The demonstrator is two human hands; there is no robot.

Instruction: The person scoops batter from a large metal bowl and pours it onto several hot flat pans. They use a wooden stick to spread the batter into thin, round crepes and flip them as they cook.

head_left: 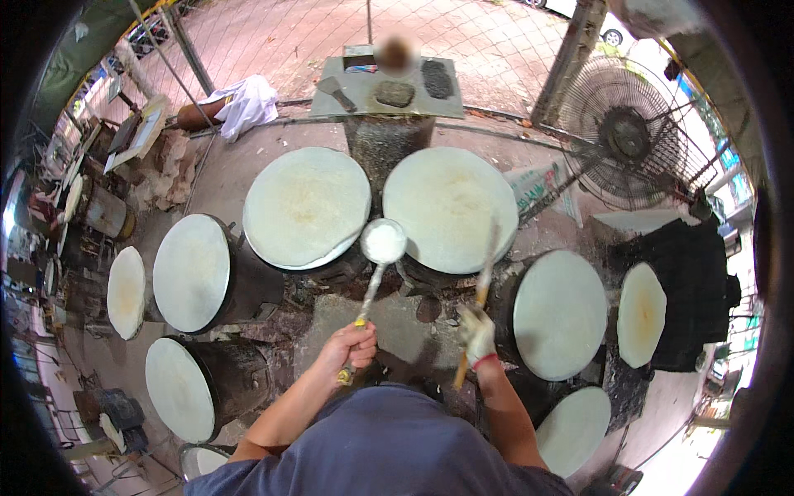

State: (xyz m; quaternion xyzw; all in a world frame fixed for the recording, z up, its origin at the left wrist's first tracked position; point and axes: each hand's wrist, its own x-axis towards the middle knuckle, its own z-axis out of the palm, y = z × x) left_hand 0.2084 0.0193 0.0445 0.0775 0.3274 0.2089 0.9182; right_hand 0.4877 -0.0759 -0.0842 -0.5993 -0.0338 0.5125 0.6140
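Note:
My bare left hand grips the handle of a metal ladle, its round bowl filled with a white substance. The bowl hangs between two large round griddles coated in pale sheets, a left one and a right one. In a white work glove with a red cuff, my right hand is closed around a wooden-handled tool. Motion blurs that tool's far end, which overlaps the right griddle's near edge; whether they touch I cannot tell.
More pale-topped round griddles stand at left, lower left, right and lower right. Pale discs lie farther out, left and right. A scraper rests on a board ahead. A large fan stands right.

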